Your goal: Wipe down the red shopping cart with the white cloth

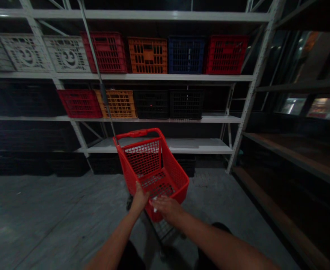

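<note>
A red plastic shopping cart (178,180) stands before me, its handle on the far side and its basket holding nothing that I can see. My left hand (140,198) is closed on the basket's near left corner, with the thumb pointing up. Over the near rim lies my right hand (167,208), its fingers together and bent. Bits of a small white thing (155,210), crumpled like tissue or cloth, show at the right fingertips; most of it is hidden. A thin pole (93,52) rises from the handle's left end.
Behind the cart stands a white metal rack (159,77) with red crates (226,56), an orange crate (148,56), a blue crate (186,55), white crates (67,56) and black crates (186,105). Dark shelving (300,153) runs along the right. The floor (41,221) is grey concrete.
</note>
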The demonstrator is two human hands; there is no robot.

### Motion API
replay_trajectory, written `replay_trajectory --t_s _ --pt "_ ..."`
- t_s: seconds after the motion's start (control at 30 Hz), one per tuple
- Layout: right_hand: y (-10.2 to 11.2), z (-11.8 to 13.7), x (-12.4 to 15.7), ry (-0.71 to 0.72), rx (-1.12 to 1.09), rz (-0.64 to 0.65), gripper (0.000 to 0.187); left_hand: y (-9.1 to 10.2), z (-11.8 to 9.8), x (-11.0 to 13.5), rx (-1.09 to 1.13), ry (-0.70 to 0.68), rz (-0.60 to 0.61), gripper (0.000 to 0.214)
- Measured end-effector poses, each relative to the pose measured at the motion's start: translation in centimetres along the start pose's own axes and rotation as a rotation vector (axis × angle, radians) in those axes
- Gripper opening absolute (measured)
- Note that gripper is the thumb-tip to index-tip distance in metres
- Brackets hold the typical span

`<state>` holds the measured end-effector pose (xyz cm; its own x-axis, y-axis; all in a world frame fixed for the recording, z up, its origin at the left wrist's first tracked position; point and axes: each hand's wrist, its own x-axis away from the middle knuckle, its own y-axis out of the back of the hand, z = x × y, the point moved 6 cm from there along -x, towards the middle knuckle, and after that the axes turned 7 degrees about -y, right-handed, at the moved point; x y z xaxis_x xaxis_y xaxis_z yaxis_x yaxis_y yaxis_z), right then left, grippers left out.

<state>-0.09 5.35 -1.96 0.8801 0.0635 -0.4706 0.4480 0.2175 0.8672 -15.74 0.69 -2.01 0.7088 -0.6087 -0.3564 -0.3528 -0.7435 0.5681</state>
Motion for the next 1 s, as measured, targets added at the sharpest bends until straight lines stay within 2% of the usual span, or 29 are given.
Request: replay_trajectory --t_s 0.07,0.2,0.33,0.4,0.47,0.5,0.57,0.63,0.7,0.73,0.8,0.87,1.0 --pt "1.0 -1.0 0.9 0.013 0.029 0.018 0.036 0.8 0.5 0.2 0.015 0.002 0.028 0.077" --pt "4.5 -5.4 4.0 0.0 0.091 -0.014 0.033 2.9 1.7 0.5 0.036 -0.039 0.11 0.08" --pt "8.2 -9.4 5.5 0.077 0.163 -0.028 0.037 5.7 2.7 0.0 -0.09 -0.088 0.147 0.076" --pt "9.9 -10.9 5.1 0.001 0.187 -0.139 0.037 6.8 2.5 -0.3 -0.255 -0.073 0.163 0.073" --pt "10.9 -11.1 4.3 -0.136 0.185 -0.299 0.037 7.4 1.4 0.0 -0.421 -0.043 0.133 0.067" --pt "10.7 -10.5 4.0 -0.181 0.169 -0.349 0.038 7.4 0.4 0.5 -0.496 -0.056 0.1 0.063" --pt "8.9 -7.9 3.4 -0.172 0.115 -0.346 0.038 6.4 -2.5 2.1 -0.612 -0.148 0.048 0.049" --pt "5.9 -4.3 3.1 -0.079 0.042 -0.259 0.038 3.9 -5.1 4.3 -0.687 -0.27 0.13 0.038" --pt "3.5 -1.7 3.2 0.009 -0.031 -0.196 0.038 1.6 -6.0 6.4 -0.727 -0.252 0.24 0.045" --pt "2.8 -1.1 3.2 0.049 -0.058 -0.181 0.037 0.9 -6.3 7.2 -0.752 -0.264 0.258 0.049" --pt "2.4 -1.1 3.0 0.134 -0.083 -0.165 0.036 0.2 -6.3 8.0 -0.802 -0.28 0.263 0.055" --pt "3.0 -2.7 2.2 0.18 -0.079 -0.169 0.035 0.1 -5.8 8.2 -0.835 -0.297 0.268 0.06" --pt "4.4 -6.3 0.1 0.037 -0.056 -0.262 0.036 0.8 -4.9 7.7 -0.854 -0.292 0.307 0.065"
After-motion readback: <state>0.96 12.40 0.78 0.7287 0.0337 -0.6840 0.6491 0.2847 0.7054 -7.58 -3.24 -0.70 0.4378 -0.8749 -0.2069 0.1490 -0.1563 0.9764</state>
